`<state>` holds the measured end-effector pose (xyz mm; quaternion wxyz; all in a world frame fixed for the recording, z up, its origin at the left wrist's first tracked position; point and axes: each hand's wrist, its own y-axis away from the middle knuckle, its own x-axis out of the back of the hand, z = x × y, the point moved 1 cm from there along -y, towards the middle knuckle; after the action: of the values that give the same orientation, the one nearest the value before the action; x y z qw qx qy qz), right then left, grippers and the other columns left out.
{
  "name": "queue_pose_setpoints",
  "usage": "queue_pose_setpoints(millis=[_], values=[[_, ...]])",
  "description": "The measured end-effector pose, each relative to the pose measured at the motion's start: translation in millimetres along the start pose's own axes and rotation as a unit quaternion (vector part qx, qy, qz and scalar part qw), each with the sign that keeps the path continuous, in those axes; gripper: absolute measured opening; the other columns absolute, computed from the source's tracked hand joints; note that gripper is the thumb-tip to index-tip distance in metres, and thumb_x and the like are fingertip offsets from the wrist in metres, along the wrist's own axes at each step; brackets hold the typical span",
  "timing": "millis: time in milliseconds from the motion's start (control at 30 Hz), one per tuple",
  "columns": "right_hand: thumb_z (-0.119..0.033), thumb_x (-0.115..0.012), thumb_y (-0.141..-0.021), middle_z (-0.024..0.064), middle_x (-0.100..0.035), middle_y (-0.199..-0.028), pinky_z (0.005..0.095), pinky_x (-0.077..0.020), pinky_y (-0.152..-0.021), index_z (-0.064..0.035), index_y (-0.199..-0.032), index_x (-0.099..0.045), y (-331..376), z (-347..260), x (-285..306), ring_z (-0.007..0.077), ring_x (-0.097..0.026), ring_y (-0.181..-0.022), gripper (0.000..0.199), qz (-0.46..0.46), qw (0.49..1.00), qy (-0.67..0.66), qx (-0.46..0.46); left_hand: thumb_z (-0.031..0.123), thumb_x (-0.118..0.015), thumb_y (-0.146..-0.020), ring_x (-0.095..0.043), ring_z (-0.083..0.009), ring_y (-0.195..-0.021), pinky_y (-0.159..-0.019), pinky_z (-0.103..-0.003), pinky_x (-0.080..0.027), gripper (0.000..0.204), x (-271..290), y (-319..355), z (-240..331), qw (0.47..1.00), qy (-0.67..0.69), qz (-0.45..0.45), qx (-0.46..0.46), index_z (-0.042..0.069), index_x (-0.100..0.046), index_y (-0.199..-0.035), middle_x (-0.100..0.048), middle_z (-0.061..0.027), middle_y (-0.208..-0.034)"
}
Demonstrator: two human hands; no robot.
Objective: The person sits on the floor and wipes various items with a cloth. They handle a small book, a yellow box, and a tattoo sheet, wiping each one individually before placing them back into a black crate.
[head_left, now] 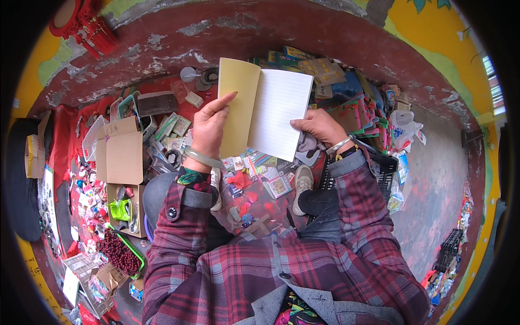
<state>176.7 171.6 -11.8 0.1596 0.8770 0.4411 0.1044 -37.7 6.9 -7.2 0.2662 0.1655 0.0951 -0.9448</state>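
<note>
L hand (pixel 209 124) is clasping, R hand (pixel 324 128) pinching, opposite edges of an open rectangular yellow-covered, white-ruled paper notebook (pixel 279 116) between them; if R pinch were loosening, it might be flipping shut.

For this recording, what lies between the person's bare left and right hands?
An open paper notebook, yellow cover leftward, white lined page rightward, spans from the left hand to the right hand in the head view.
</note>
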Motion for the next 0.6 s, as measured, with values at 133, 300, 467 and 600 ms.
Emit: queue_pose_setpoints(millis=[133, 300, 467, 600], values=[[-0.011, -0.067, -0.079, 0.0103, -0.066, -0.079, 0.0239, -0.0484, -0.060, 0.0100, -0.085, -0.064, 5, -9, 11, 0.0123, -0.060, -0.064, 0.022, 0.009, 0.996, -0.086, -0.009, 0.000, -0.046, -0.090, -0.059, -0.0140, -0.098, -0.086, -0.025, -0.047, 0.030, 8, 0, 20, 0.996, 0.087, 0.004, 0.023, -0.004, -0.056, -0.118, -0.061, -0.0110, -0.111], [-0.013, -0.068, -0.079, 0.0073, -0.063, -0.069, 0.0239, -0.0464, -0.052, 0.0091, -0.079, -0.064, 5, -8, 38, 0.0104, -0.058, -0.059, 0.023, 0.013, 0.999, -0.015, -0.026, -0.007, -0.045, -0.087, -0.057, -0.0140, -0.101, -0.088, -0.028, -0.046, 0.052, 0, 3, 40, 0.999, 0.005, -0.007, -0.045, 0.003, -0.036, -0.137, -0.059, -0.0108, -0.116], [-0.012, -0.065, -0.082, 0.0022, -0.064, -0.075, 0.0216, -0.0443, -0.059, 0.0058, -0.090, -0.067, 10, -19, 23, 0.0057, -0.053, -0.066, 0.020, 0.094, 0.980, 0.041, 0.173, -0.005, -0.052, -0.085, -0.056, -0.0170, -0.106, -0.092, -0.030, -0.043, 0.077, -9, 8, 39, 0.991, 0.010, -0.105, -0.087, 0.014, -0.010, -0.146, -0.058, -0.0153, -0.116], [-0.006, -0.062, -0.082, 0.0042, -0.067, -0.086, 0.0213, -0.0463, -0.067, 0.0050, -0.096, -0.066, 9, -22, 24, 0.0075, -0.057, -0.075, 0.019, 0.113, 0.975, 0.019, 0.192, 0.010, -0.062, -0.084, -0.057, -0.0180, -0.105, -0.096, -0.034, -0.039, 0.051, -10, 17, 48, 0.984, -0.096, -0.150, -0.013, -0.001, -0.043, -0.130, -0.064, -0.0157, -0.105]])
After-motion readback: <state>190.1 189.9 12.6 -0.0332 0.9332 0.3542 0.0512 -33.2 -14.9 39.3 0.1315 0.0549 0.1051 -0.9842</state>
